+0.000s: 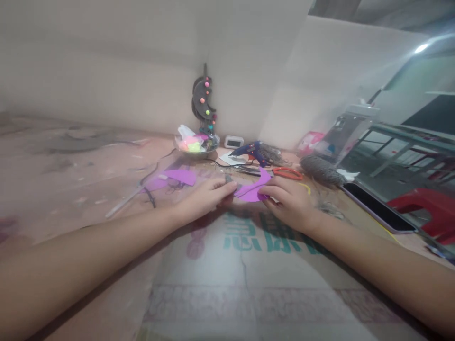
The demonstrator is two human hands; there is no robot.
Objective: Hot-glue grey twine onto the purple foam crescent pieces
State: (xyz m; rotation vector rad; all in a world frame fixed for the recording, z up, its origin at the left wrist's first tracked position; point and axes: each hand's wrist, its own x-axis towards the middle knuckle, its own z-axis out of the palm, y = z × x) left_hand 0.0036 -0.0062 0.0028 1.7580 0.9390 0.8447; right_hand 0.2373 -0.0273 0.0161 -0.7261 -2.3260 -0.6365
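Note:
My right hand (289, 201) pinches a purple crescent-shaped piece (252, 192) of thin sheet between thumb and fingers, above the table. Across the piece runs a thin dark strand of yarn. My left hand (209, 194) is closed at the crescent's left end, with a bit of grey yarn (228, 179) showing at its fingertips; the rest of what it holds is hidden. A second purple piece (181, 177) lies on the table left of my left hand, with a white stick (124, 201) beside it.
Behind my hands are a blue glue gun (249, 150), orange-handled scissors (287, 173), a small white clock (233, 141) and a bowl (195, 150) of colourful bits. A grey crescent decoration (201, 99) with pompoms stands behind. Right are grey yarn (322, 170) and a phone (378, 207).

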